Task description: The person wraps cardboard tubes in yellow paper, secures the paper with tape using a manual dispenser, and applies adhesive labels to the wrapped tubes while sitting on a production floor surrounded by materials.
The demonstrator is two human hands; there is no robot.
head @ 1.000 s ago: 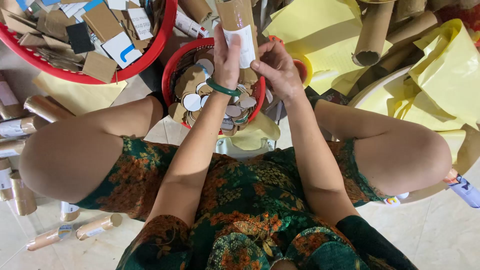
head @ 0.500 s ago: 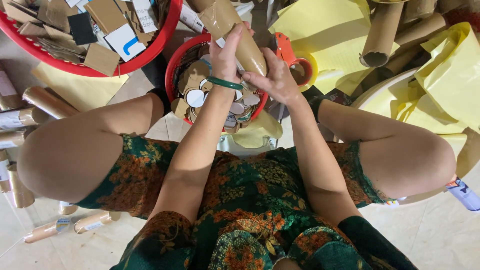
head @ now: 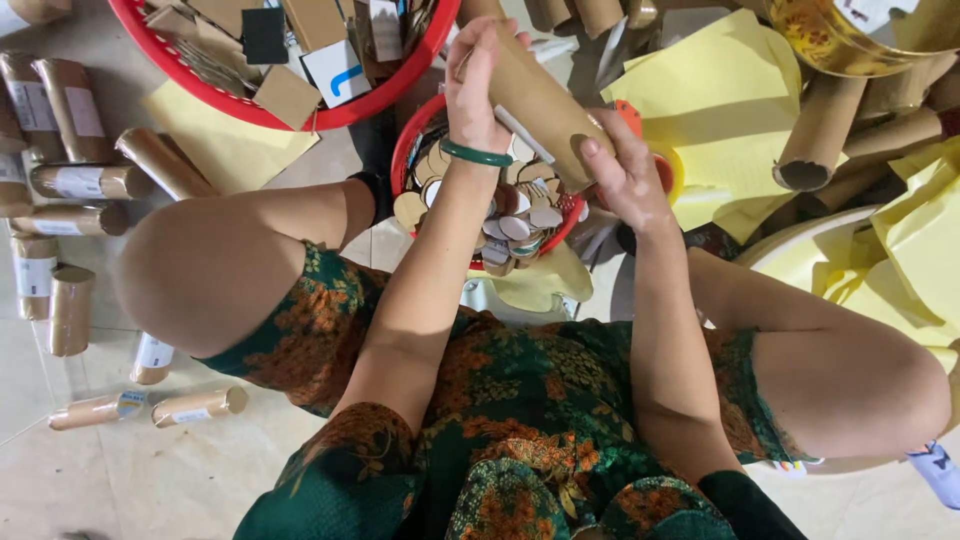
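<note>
Brown cardboard fills the scene as a seated person grips a cardboard tube [head: 535,105] with both hands above a small red basket [head: 420,135]. The left hand [head: 482,80], a green bangle [head: 478,155] on its wrist, wraps closed around the tube's upper end, while the right hand [head: 625,170] clasps the lower end, thumb pressed on the tube's side. The tube lies tilted, its high end toward the left hand and its low end toward the right.

Directly under both hands, the small red basket holds a heap of round cardboard discs [head: 515,215]. Beyond the left hand, a large red basket [head: 300,110] is piled with flat cardboard scraps and small boxes. An orange tape dispenser [head: 650,150] sits just behind the right hand, partly hidden by it.

Yellow paper sheets [head: 720,110] spread out past the right hand, with more bare tubes [head: 825,130] lying across them and a shiny gold roll [head: 850,40] at the far corner. Well off to the left hand's side, wrapped rolls with white labels [head: 75,180] lie scattered on the pale tiled floor [head: 120,470], and another yellow sheet [head: 225,145] rests beneath the large basket's rim. The person's bare knees flank the small basket, and a green floral garment [head: 520,420] covers the lap below the forearms.
</note>
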